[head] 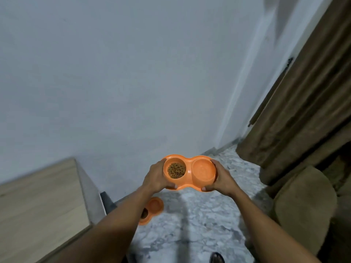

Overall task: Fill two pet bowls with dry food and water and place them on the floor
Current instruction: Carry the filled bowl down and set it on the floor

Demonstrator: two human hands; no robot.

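I hold an orange double pet bowl (190, 158) level in front of me, above the floor. Its left cup holds brown dry food (176, 170); the right cup (203, 171) looks filled with clear water. My left hand (155, 177) grips the bowl's left end and my right hand (221, 177) grips its right end. A second orange double bowl (154, 205) lies on the floor near the wall, partly hidden behind my left forearm, with dry food showing in one cup.
A wooden cabinet top (38, 205) stands at the left against the white wall. A brown upholstered sofa (303, 196) and a brown curtain (303, 111) fill the right. Grey marbled floor (199, 224) runs between them. My sandalled foot (216, 258) shows at the bottom.
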